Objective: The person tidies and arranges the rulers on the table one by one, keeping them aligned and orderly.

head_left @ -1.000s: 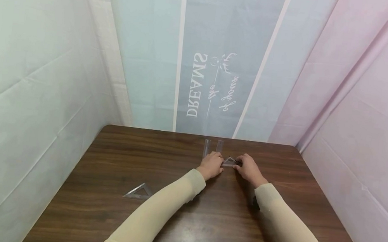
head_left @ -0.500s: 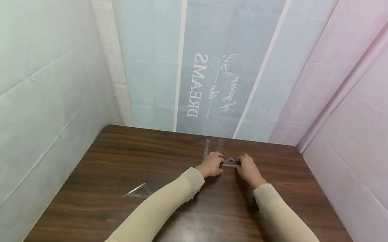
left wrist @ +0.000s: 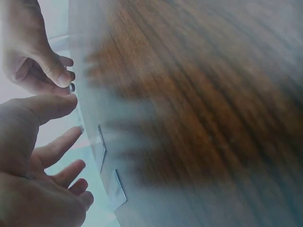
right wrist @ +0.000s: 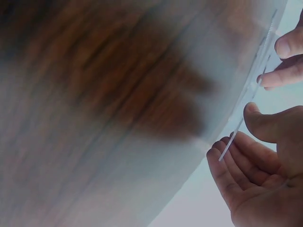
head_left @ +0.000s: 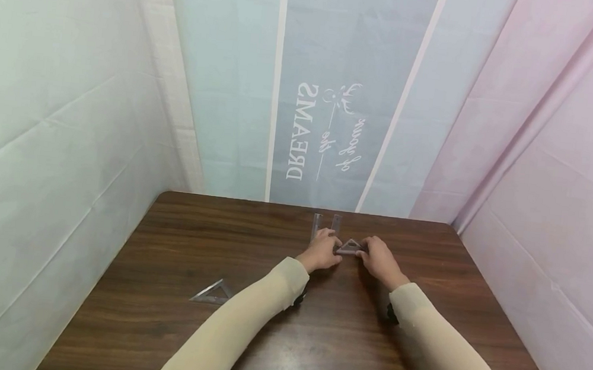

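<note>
While both cream-sleeved arms [head_left: 248, 317] are stretched towards the far edge of the wood-grain table [head_left: 129, 312], one corner of a small set square [head_left: 348, 252] is pinched between thumb and fingers by the right hand [head_left: 381, 260]. At the opposite corner, the left hand [head_left: 322, 253] is held with thumb and forefinger spread, nothing gripped; whether contact is made cannot be told. And now the piece itself: clear, triangular, a triangular window cut through its middle, shown nearly edge-on from the right wrist. It is held just right of two clear rulers [head_left: 336, 221], near the table's back edge.
</note>
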Demonstrator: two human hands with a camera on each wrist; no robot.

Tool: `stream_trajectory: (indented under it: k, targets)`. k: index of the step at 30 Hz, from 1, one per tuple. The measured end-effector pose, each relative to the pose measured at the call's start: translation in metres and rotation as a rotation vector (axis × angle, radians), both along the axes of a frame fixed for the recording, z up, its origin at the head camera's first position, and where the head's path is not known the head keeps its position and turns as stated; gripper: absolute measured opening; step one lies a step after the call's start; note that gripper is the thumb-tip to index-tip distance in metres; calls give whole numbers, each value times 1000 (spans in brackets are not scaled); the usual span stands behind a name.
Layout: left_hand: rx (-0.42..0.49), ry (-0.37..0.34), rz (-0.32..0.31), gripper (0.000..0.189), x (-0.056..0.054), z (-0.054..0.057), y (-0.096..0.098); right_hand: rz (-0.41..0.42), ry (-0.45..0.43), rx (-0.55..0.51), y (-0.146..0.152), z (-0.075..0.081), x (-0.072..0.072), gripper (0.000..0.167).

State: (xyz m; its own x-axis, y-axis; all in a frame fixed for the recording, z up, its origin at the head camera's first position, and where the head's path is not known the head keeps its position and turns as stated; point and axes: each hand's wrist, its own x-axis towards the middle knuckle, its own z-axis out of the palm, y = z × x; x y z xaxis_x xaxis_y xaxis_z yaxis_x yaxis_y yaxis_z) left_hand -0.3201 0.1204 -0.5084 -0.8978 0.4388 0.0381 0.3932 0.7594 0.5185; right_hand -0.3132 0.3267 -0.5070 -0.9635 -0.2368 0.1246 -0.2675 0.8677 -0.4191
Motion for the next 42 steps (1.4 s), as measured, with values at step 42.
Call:
stream_trajectory:
  k: [42]
  targets:
    - [-30, 220, 173, 42, 41, 8, -60, 130, -22, -210, -53, 15, 36, 32]
